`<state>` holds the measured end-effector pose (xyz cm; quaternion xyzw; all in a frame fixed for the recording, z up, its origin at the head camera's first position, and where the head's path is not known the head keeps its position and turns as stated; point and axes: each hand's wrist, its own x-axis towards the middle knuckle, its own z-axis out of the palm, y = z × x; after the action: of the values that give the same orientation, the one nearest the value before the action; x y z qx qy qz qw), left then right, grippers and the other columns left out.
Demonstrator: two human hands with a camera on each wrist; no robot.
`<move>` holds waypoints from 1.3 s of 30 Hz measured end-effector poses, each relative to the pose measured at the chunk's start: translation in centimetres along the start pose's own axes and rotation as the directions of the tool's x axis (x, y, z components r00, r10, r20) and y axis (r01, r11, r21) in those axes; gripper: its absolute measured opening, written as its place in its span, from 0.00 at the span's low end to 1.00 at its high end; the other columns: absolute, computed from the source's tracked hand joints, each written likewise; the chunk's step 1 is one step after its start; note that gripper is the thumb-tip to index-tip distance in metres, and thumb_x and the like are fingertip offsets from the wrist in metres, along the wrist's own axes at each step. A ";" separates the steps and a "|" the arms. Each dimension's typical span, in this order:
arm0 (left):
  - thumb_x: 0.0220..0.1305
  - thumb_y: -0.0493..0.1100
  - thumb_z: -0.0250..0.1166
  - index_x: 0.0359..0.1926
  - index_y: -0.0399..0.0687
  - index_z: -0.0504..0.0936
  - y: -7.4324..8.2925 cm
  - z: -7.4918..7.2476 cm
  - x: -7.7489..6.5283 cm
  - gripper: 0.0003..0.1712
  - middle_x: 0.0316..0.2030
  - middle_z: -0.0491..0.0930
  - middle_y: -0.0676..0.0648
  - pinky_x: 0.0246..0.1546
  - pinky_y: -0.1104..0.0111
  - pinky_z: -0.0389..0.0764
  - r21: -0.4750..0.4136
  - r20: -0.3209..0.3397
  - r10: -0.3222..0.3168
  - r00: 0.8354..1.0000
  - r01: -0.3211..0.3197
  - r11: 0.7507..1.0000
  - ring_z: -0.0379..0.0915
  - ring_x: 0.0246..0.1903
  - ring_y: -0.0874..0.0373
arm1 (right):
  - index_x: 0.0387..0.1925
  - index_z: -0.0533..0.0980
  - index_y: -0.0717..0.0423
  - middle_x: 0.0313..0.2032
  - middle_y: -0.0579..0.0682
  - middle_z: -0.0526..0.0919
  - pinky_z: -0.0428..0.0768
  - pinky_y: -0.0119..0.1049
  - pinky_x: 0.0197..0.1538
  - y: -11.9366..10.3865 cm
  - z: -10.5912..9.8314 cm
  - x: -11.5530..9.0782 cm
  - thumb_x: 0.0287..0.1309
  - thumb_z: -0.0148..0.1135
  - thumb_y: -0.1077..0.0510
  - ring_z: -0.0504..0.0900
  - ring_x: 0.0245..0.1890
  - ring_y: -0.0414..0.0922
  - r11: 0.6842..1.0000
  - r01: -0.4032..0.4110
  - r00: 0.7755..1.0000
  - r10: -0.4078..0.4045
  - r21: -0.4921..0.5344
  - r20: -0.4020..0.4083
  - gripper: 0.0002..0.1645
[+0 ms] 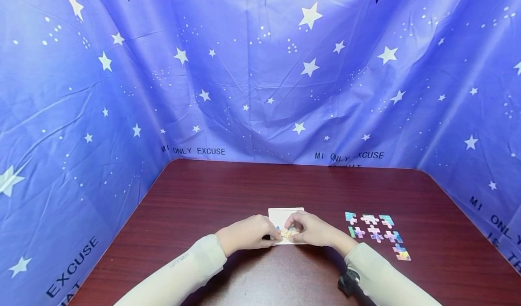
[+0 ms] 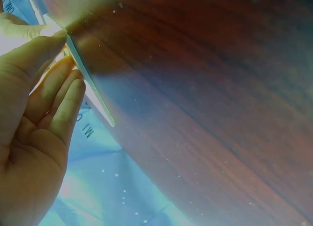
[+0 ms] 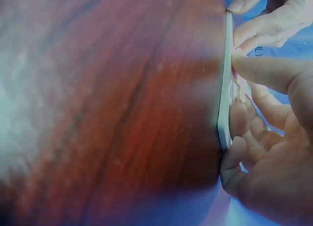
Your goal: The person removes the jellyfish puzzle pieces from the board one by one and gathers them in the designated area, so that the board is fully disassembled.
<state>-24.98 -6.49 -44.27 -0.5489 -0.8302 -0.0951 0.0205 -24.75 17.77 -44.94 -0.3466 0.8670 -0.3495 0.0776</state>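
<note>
A white puzzle tray (image 1: 281, 215) lies on the table in front of me, with several colourful joined pieces (image 1: 287, 233) along its near part. My left hand (image 1: 248, 234) holds the tray's near left corner, its thumb at the edge and its fingers reaching over the surface. My right hand (image 1: 313, 230) is over the tray's right side, thumb and fingers pinching a small jigsaw piece (image 3: 240, 88) low over it. That piece is largely covered by the fingers. In the left wrist view, the tray's edge (image 2: 95, 91) shows beside the left hand's fingers.
Several loose jigsaw pieces (image 1: 374, 232) lie in rough rows to the right of the tray. The dark red table (image 1: 211, 188) is bordered at the back and sides by a blue star-patterned curtain (image 1: 252, 70). A black watch-like band (image 1: 348, 282) sits at the right sleeve.
</note>
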 end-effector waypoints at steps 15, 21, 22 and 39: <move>0.63 0.39 0.71 0.46 0.50 0.90 0.4 -0.3 -0.1 0.10 0.40 0.86 0.60 0.47 0.85 0.71 -0.013 0.001 -0.048 0.999 0.048 0.999 0.77 0.40 0.73 | 0.41 0.76 0.53 0.31 0.41 0.80 0.75 0.32 0.36 0.0 -0.6 -0.4 0.63 0.64 0.62 0.76 0.31 0.35 0.998 -0.031 0.999 0.029 0.050 0.034 0.06; 0.64 0.40 0.71 0.45 0.51 0.91 0.4 -0.3 -0.1 0.09 0.39 0.86 0.60 0.45 0.85 0.72 0.001 -0.001 -0.037 0.999 0.037 0.999 0.75 0.38 0.73 | 0.42 0.77 0.52 0.32 0.43 0.80 0.75 0.34 0.36 0.2 -1.0 -0.7 0.64 0.65 0.59 0.77 0.33 0.37 0.996 -0.054 0.998 0.051 0.069 0.032 0.06; 0.64 0.40 0.71 0.45 0.51 0.91 0.3 -0.3 -0.1 0.09 0.38 0.86 0.60 0.44 0.85 0.72 0.004 -0.005 -0.031 1.000 0.031 1.000 0.75 0.38 0.73 | 0.43 0.78 0.52 0.32 0.43 0.80 0.75 0.34 0.36 0.3 -1.1 -0.8 0.65 0.65 0.59 0.77 0.33 0.37 0.996 -0.051 0.998 0.049 0.068 0.030 0.07; 0.64 0.39 0.70 0.48 0.50 0.90 0.4 -0.4 -0.1 0.12 0.44 0.86 0.59 0.53 0.84 0.69 0.015 -0.006 -0.028 1.000 0.028 1.000 0.78 0.49 0.69 | 0.42 0.78 0.53 0.29 0.46 0.82 0.76 0.31 0.30 2.2 -5.2 -6.5 0.68 0.61 0.59 0.78 0.28 0.39 0.983 -0.096 0.994 0.085 0.157 0.075 0.03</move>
<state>-24.57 -6.53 -43.86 -0.5370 -0.8383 -0.0906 0.0257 -23.02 25.98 -43.23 -0.3111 0.8478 -0.4022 0.1506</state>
